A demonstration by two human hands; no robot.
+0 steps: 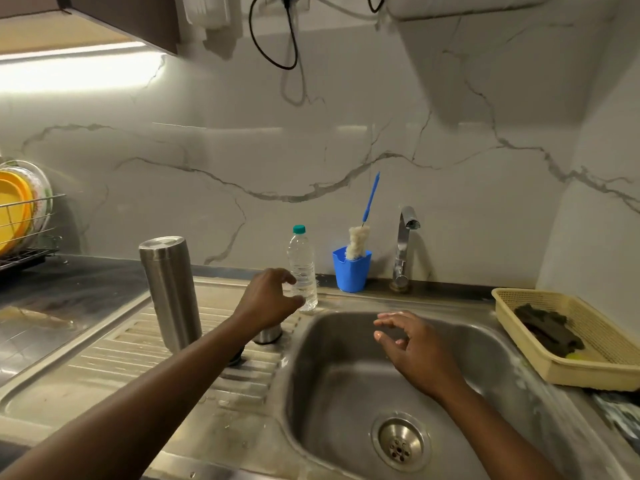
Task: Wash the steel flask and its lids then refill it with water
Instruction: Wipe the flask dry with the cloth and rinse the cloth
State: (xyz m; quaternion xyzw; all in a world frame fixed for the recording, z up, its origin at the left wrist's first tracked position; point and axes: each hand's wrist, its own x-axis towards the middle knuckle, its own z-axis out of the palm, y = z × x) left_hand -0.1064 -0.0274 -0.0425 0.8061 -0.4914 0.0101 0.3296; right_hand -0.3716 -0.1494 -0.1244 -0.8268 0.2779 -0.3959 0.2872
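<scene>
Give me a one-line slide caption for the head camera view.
Left hand at the water bottle, right hand open over the sink, steel flask upright on the drainboard.

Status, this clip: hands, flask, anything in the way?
Left hand open at plastic bottle. Right hand open over sink. Steel flask upright on drainboard, lid beside. Nothing blocking.

Steel flask and lid on the drainboard [114, 358]
The brushed-steel flask [169, 292] stands upright, left of the sink basin [329, 375]; a small steel lid [268, 336], partly hidden, sits just right of it, nearer the basin.
</scene>
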